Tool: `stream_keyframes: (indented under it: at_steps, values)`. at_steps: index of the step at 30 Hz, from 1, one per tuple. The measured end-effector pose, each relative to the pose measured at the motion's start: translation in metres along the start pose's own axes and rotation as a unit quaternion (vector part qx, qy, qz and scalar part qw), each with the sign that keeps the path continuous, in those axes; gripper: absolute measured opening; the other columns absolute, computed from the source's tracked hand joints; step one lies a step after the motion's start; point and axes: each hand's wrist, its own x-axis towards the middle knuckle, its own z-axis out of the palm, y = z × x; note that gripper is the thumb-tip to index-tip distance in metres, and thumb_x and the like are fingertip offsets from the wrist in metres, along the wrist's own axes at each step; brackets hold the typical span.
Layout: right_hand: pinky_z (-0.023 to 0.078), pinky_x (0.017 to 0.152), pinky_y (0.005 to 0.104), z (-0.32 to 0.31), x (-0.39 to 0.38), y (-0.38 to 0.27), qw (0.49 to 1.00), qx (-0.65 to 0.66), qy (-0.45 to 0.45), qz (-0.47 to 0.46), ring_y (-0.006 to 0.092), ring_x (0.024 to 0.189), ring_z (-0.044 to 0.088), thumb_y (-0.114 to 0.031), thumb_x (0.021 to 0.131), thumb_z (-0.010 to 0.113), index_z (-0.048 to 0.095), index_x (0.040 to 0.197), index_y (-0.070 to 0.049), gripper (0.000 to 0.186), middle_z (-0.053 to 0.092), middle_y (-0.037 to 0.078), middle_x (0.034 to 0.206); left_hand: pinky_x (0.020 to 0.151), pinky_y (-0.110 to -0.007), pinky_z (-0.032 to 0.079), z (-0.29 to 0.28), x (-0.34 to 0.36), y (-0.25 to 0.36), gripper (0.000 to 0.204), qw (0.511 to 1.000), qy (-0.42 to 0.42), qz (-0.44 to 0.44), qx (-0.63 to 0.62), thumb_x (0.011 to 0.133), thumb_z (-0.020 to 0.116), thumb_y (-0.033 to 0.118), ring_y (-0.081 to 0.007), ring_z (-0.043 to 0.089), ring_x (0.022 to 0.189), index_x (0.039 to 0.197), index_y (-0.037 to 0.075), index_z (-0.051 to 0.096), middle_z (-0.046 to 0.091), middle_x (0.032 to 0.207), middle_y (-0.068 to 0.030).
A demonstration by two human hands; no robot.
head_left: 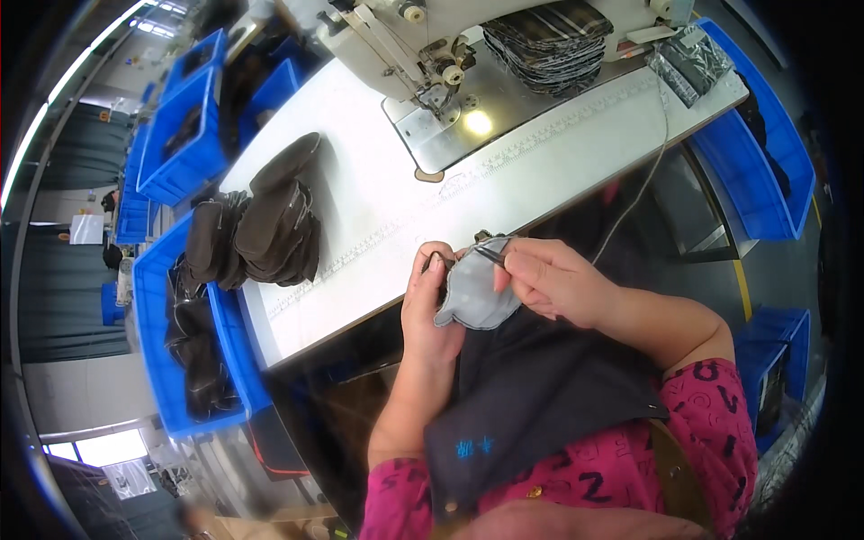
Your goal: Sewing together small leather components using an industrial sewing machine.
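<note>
Over my dark apron (540, 414), at the table's front edge, I hold a small sewn piece (477, 297) with a pale grey face and dark trim. My left hand (423, 306) is closed on its left side, thumb up. My right hand (549, 279) pinches a slim dark tool (490, 255), like tweezers or snips, lying across the piece's upper part.
A sewing machine (378, 54) stands at the back of the white table (360, 225), with stacked plaid pieces (544, 49), a wrapped bundle (688, 67) and brown piles (279, 225). Blue crates (243, 360) flank the table, some holding dark pieces. A cord (630, 207) runs down the right.
</note>
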Motion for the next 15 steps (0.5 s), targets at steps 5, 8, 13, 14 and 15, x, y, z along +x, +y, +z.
stream_keyframes:
  at_steps: [5,8,13,14,15]
  values:
    - [0.026,0.044,0.0213,0.0,0.001,0.0,1.0,0.008,0.009,0.01,0.0009,0.049,0.034,-0.026,0.109,0.052,0.06,0.094,-0.004,0.027,0.042,-0.008,0.061,0.092,-0.032,0.047,-0.0064,-0.0017,-0.0003,0.017,0.999,-0.039,-0.012,-0.027,0.105,0.054,0.024,-0.0179,0.057,0.101,0.109,0.008,0.054,0.062,0.11,-0.0105]
    - [0.026,0.044,0.0213,-0.0004,0.0021,-0.0003,1.0,0.006,0.021,0.019,0.0006,0.048,0.034,-0.024,0.108,0.054,0.06,0.093,-0.005,0.025,0.042,-0.009,0.06,0.092,-0.032,0.047,-0.004,-0.0014,0.0001,0.017,0.999,-0.034,-0.016,-0.025,0.105,0.054,0.025,-0.0179,0.058,0.101,0.109,0.008,0.053,0.062,0.11,-0.0102]
    - [0.027,0.044,0.0213,-0.0015,0.0025,-0.0007,1.0,0.004,0.012,0.013,0.0007,0.047,0.033,-0.025,0.108,0.055,0.06,0.093,-0.005,0.026,0.042,-0.009,0.06,0.091,-0.031,0.047,-0.0053,-0.0005,-0.0003,0.018,0.998,-0.037,-0.021,-0.039,0.105,0.054,0.025,-0.0174,0.058,0.1,0.109,0.008,0.053,0.062,0.108,-0.0089]
    - [0.027,0.044,0.0213,-0.002,0.0021,-0.0015,1.0,0.004,0.012,0.013,0.0007,0.047,0.033,-0.025,0.108,0.055,0.06,0.093,-0.005,0.026,0.042,-0.009,0.06,0.091,-0.031,0.046,-0.004,-0.0003,-0.0007,0.018,0.998,-0.031,-0.018,-0.045,0.105,0.054,0.025,-0.0172,0.057,0.1,0.109,0.008,0.053,0.061,0.107,-0.0085]
    - [0.028,0.043,0.0214,-0.0024,0.0014,-0.0028,1.0,0.013,0.009,0.02,0.001,0.047,0.033,-0.027,0.108,0.054,0.06,0.093,-0.005,0.027,0.042,-0.009,0.06,0.091,-0.031,0.046,-0.0029,-0.0002,-0.0009,0.018,0.998,-0.025,-0.016,-0.051,0.105,0.054,0.025,-0.017,0.057,0.1,0.109,0.008,0.053,0.061,0.106,-0.0081]
